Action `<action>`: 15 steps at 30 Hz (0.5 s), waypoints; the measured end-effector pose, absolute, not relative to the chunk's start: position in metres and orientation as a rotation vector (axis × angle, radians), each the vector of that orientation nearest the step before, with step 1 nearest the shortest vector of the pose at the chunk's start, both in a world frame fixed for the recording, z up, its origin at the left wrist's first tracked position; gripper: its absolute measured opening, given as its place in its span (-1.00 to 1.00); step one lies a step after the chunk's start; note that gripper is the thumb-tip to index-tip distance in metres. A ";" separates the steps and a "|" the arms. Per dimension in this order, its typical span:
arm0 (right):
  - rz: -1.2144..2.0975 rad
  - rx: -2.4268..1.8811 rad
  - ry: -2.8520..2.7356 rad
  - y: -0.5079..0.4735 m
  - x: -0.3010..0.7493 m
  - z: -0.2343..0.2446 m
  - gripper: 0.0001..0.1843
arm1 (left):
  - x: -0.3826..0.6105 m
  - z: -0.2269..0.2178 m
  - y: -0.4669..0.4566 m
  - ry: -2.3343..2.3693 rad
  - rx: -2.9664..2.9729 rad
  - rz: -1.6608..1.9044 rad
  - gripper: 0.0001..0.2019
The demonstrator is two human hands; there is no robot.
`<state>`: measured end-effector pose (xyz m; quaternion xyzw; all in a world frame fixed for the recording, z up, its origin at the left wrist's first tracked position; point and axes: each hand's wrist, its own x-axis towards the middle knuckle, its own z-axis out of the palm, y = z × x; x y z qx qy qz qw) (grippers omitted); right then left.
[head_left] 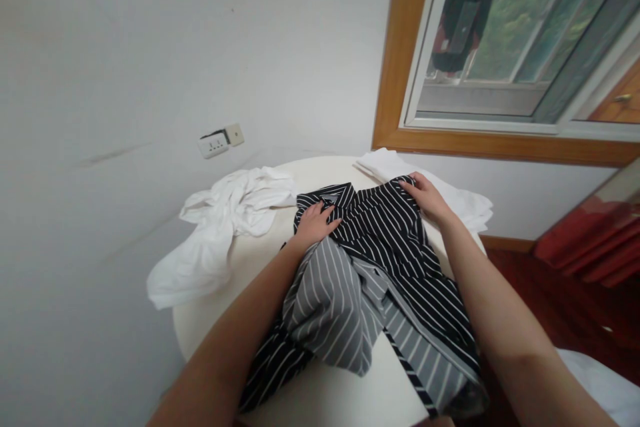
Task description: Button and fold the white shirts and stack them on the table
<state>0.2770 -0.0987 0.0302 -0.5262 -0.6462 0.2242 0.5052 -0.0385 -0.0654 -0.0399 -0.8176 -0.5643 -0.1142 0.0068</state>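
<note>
A black garment with white stripes (387, 227) lies spread and partly rumpled on a round white table (345, 397). Its paler grey inner side (330, 307) is turned outward at the middle and lower right. My left hand (315, 222) rests on the upper left of the cloth, fingers apart and pressing down. At the upper right corner, my right hand (427, 197) grips the garment's edge between thumb and fingers. What kind of garment it is I cannot tell for certain.
A crumpled white cloth (215, 230) hangs partly over the table's left edge. Folded white cloth (455, 197) lies at the back right. Behind are a wall with a socket (214, 145) and a wood-framed window (500, 142). Red fabric (590, 237) hangs at the far right.
</note>
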 end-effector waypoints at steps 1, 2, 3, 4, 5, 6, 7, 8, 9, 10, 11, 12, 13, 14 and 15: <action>0.488 -1.293 -1.628 -0.101 0.283 0.038 -0.61 | -0.039 -0.040 -0.065 -1.768 -2.558 -0.361 -0.34; 0.421 -1.340 -1.712 -0.104 0.289 0.048 -0.62 | -0.039 -0.040 -0.065 -1.770 -2.559 -0.366 -0.33; 0.332 -1.415 -1.802 -0.107 0.295 0.059 -0.63 | -0.039 -0.041 -0.065 -1.768 -2.560 -0.370 -0.33; 0.223 -1.516 -1.877 -0.110 0.301 0.071 -0.64 | -0.039 -0.042 -0.065 -1.765 -2.560 -0.374 -0.33; 0.099 -1.639 -1.926 -0.113 0.305 0.084 -0.65 | -0.039 -0.042 -0.065 -1.761 -2.560 -0.377 -0.33; -0.035 -1.759 -1.948 -0.115 0.307 0.096 -0.64 | -0.039 -0.043 -0.065 -1.755 -2.559 -0.381 -0.33; -0.176 -1.845 -1.956 -0.117 0.307 0.107 -0.64 | -0.039 -0.044 -0.064 -1.749 -2.558 -0.384 -0.33; -0.315 -1.889 -1.965 -0.117 0.305 0.116 -0.64 | -0.039 -0.044 -0.064 -1.747 -2.555 -0.389 -0.33; -0.447 -1.886 -1.984 -0.117 0.300 0.122 -0.65 | -0.039 -0.045 -0.064 -1.747 -2.553 -0.393 -0.33; -0.565 -1.853 -2.008 -0.115 0.294 0.126 -0.67 | -0.039 -0.045 -0.064 -1.751 -2.553 -0.395 -0.33; -0.664 -1.815 -2.032 -0.111 0.287 0.126 -0.68 | -0.039 -0.045 -0.064 -1.754 -2.555 -0.396 -0.33; -0.741 -1.792 -2.048 -0.106 0.280 0.123 -0.69 | -0.039 -0.044 -0.064 -1.758 -2.558 -0.394 -0.34; -0.793 -1.804 -2.050 -0.101 0.274 0.116 -0.69 | -0.039 -0.043 -0.065 -1.761 -2.561 -0.390 -0.34; -0.815 -1.855 -2.045 -0.095 0.269 0.108 -0.68 | -0.039 -0.042 -0.066 -1.761 -2.564 -0.386 -0.35; -0.798 -1.939 -2.044 -0.088 0.267 0.098 -0.66 | -0.038 -0.041 -0.067 -1.762 -2.565 -0.382 -0.36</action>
